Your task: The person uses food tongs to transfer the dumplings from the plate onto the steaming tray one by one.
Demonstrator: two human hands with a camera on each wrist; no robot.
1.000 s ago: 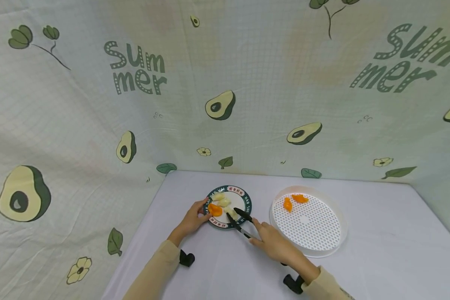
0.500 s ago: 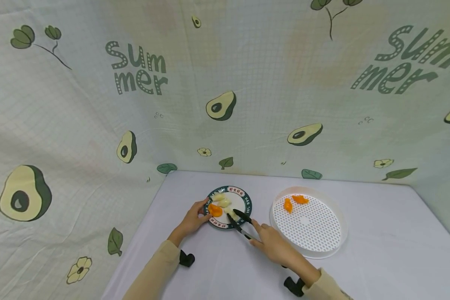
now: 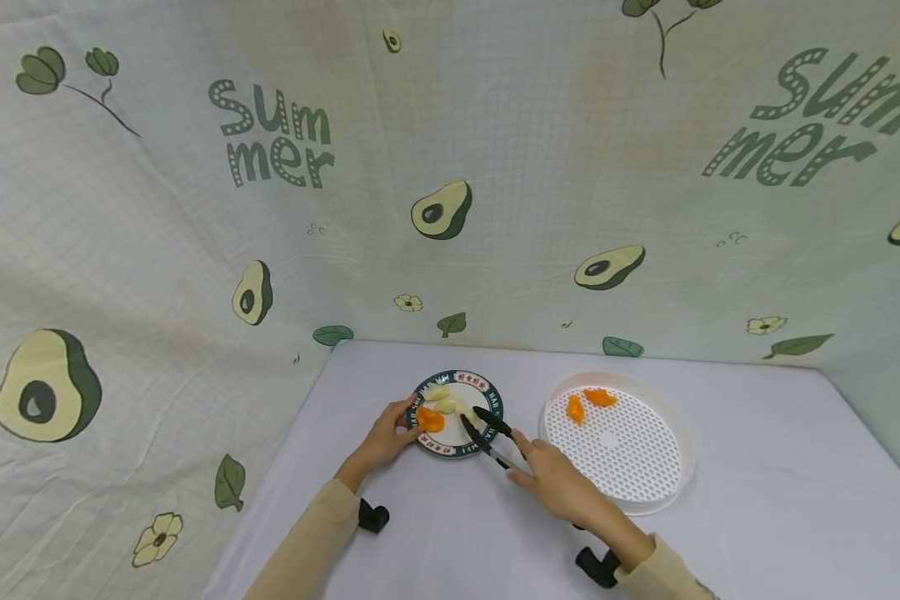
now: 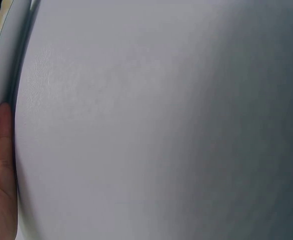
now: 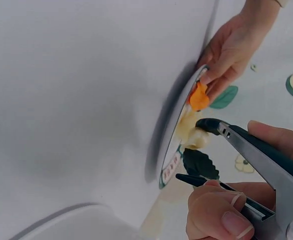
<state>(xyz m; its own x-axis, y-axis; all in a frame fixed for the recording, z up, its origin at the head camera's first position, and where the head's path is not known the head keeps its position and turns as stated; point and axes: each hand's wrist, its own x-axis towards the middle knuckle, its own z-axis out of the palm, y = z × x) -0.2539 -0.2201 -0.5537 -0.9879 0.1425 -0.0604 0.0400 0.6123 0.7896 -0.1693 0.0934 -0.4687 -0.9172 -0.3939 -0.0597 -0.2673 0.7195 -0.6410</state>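
Note:
My left hand grips the left rim of a round plate with a green patterned border, thumb over the edge. On this plate lie an orange piece and pale yellow pieces, smooth and clove-like; their kind is unclear. My right hand holds black-tipped metal tongs. The two tong tips are spread apart over the right part of the plate, near a pale piece; I cannot tell whether they touch it. In the left wrist view, a finger lies along the plate's underside.
To the right of the plate stands a round white perforated tray with a raised rim. Two orange pieces lie near its far left side. A white-covered table bears everything, with a patterned cloth hanging behind.
The tongs and my right hand have shifted slightly to the right and up, and the nearest pale piece seems to have moved a little with them. My left hand stays on the rim.

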